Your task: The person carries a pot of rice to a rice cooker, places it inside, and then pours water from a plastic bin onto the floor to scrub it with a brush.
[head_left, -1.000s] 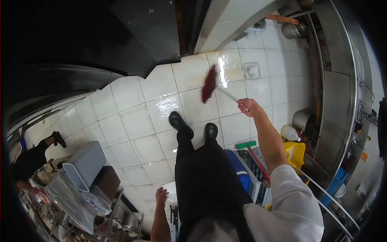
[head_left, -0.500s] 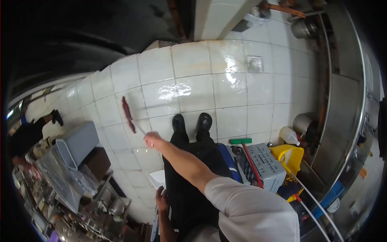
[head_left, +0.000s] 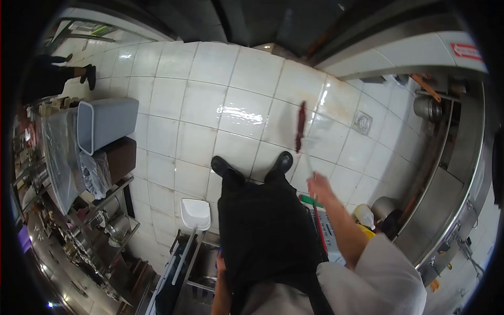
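Observation:
My right hand (head_left: 319, 187) is closed around the pale handle of a long-handled tool with a dark red head (head_left: 300, 126). That narrow head is over the white tiled floor, ahead of my right shoe. Whether it is a broom or a squeegee I cannot make out. My left hand (head_left: 221, 264) is low beside my black apron, its fingers mostly hidden, with a bit of blue near it. To its left are a metal basin or frame (head_left: 203, 283) and a white dustpan-like scoop (head_left: 195, 214) with a grey handle.
Wet tiles (head_left: 239, 113) shine in front of me. A grey bin (head_left: 107, 123) and loaded metal shelving (head_left: 128, 184) stand at left, with another person's legs beyond. On the right are a grey crate (head_left: 331, 239), a white jug (head_left: 364, 216), a floor drain (head_left: 363, 122) and a steel counter (head_left: 441, 199).
My view has turned. My right hand and the red-headed tool have swung from the left to the right of my feet. My feet are wider apart, and more of the white scoop shows.

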Available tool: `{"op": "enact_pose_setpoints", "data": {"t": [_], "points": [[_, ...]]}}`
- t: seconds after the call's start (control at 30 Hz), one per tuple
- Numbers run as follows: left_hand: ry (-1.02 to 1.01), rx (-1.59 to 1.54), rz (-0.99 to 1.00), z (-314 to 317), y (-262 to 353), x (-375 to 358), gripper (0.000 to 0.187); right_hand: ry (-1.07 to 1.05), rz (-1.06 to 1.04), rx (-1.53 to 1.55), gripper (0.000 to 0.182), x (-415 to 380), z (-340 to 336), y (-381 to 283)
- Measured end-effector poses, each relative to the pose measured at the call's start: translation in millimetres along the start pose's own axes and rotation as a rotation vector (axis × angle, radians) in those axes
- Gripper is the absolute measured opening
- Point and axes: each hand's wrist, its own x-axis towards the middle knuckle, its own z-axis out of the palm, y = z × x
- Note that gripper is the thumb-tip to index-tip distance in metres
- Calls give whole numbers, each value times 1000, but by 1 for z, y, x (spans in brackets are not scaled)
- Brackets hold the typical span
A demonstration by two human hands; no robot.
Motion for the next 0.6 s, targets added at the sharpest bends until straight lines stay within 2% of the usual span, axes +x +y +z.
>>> {"op": "enact_pose_setpoints", "data": {"t": [0.03,0.1,0.13,0.17,0.2,0.23,0.27,0.3,0.33,0.37,0.43,0.5,0.53,0.6], "points": [[-4,-107,-44,-2,-2,4,34,-8,48,-9,36,-37,39,-16],[-55,-71,-34,-18,-10,16,34,-381,215,372,60,-70,109,-30],[-119,-32,-16,-30,-12,19,34,-456,245,472,69,-68,161,-29],[-127,-34,-18,-41,-11,28,34,-519,314,596,55,-85,215,-55],[-124,31,27,-54,-9,44,35,-709,389,778,26,-60,271,-45],[-119,95,72,-66,-7,60,35,-1325,620,1087,5,-23,327,-38],[-118,93,77,-76,12,72,35,-1275,726,1242,13,-2,392,-41],[-19,97,-28,-88,48,74,36,-1190,899,1232,17,19,448,-47],[84,97,-133,-96,96,72,37,-1144,891,1178,17,43,503,-46],[125,-15,-152,-110,123,77,39,-1102,878,1125,18,69,551,-45],[133,-164,-126,-163,117,107,38,-1026,881,1039,12,112,623,-53],[159,-82,-157,-206,139,117,40,-1090,652,1255,13,204,642,-5],[144,-124,-59,-231,128,125,39,-963,540,1151,9,216,596,-13],[207,-207,-146,-263,128,138,39,-690,500,1190,9,192,462,-21]]}}
